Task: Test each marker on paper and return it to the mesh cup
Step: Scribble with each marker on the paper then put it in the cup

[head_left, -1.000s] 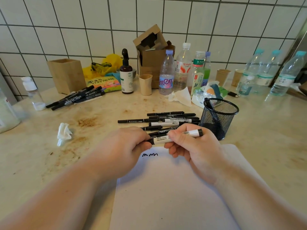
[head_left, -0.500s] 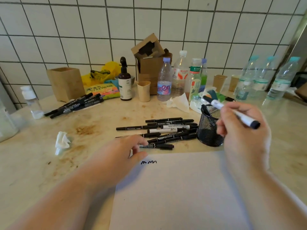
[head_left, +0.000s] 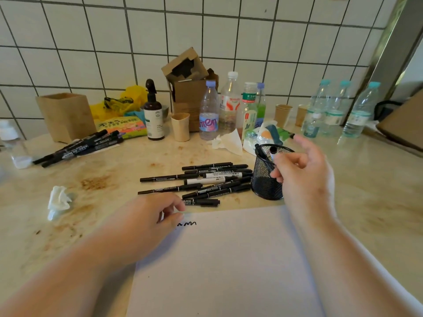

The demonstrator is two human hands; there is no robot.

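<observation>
The black mesh cup (head_left: 265, 179) stands right of centre on the counter. A white-bodied marker (head_left: 272, 153) stands upright in it, beside a black marker (head_left: 259, 150). My right hand (head_left: 302, 172) hovers over the cup with fingers spread and relaxed, the index fingertip just next to the white marker. Several black and white markers (head_left: 206, 181) lie in a pile left of the cup. The white paper (head_left: 229, 266) lies in front with one black squiggle (head_left: 188, 224). My left hand (head_left: 148, 216) rests on the paper's top left corner, fingers loosely curled, holding nothing.
A second bunch of black markers (head_left: 80, 146) lies at the back left by a wooden box (head_left: 66, 115). Bottles (head_left: 229, 106), paper cups (head_left: 180, 126), a cardboard box (head_left: 190, 88) and tissues (head_left: 58, 200) crowd the tiled wall side.
My right hand carried the capped white marker from above the paper to the mesh cup and the marker now stands inside. My left hand let go of it and settled on the paper.
</observation>
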